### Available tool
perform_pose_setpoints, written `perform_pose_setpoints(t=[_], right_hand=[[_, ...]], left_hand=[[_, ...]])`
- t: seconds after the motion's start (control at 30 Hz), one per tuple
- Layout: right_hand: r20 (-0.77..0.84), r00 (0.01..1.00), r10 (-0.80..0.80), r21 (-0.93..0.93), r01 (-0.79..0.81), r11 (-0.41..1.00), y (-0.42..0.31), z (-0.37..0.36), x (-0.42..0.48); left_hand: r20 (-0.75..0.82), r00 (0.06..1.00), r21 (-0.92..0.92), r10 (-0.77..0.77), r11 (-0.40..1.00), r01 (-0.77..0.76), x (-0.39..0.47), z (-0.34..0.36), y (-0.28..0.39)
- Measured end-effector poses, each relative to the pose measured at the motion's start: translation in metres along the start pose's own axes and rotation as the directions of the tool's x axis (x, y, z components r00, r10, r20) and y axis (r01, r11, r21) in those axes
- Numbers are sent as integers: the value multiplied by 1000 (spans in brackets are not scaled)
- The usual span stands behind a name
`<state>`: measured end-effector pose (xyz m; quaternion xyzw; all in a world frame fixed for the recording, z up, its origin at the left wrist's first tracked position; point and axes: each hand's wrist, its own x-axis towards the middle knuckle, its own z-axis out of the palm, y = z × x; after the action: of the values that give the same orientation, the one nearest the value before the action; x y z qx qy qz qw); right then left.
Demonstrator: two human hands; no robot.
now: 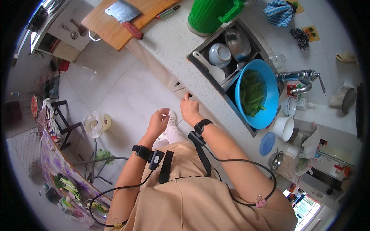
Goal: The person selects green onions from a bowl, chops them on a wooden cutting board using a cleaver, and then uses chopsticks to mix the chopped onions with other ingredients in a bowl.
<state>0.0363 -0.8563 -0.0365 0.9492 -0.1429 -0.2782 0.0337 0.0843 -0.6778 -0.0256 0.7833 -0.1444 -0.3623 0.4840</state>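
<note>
My left hand [158,120] hangs over the floor in front of my body, loosely curled with a gap between thumb and fingers and nothing visible in it. Beside the counter's front edge is my right hand [190,110], a finger extended to a dark opening or pull [178,84] area on the cabinet front; contact is unclear. Up and right of that hand, a blue plastic basin [273,115] of leafy greens [253,92] in water rests over the sink [206,74]. The sink also holds an upturned bowl [220,55], a white ladle [212,69] and a metal-looking bowl [237,43].
A cleaver [124,13] lies on a wooden cutting board [109,31], its handle over the edge. A green pitcher [206,16] stands by the sink, below a chrome faucet [300,76]. Left are a small bin [107,121] and a cloth-covered table [53,154] with vegetables. Cables run along both arms.
</note>
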Motion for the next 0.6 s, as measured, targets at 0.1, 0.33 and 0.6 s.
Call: perform_pose_setpoints(t=[0.1,0.33,0.6], right_hand=[[36,999,-24,-30,26,999,-10,2,-9],[-54,996,75,344,-52,938,-106,89,-95],[215,630,-747,680,452,577,-92,35,-222]], left_hand=[[-63,998,-56,27,998,-31,-11,2,-13],[-135,973,-18,188,981,-192,-46,2,-32],[615,787,130,-60,991,-26,-96,-3,-54]])
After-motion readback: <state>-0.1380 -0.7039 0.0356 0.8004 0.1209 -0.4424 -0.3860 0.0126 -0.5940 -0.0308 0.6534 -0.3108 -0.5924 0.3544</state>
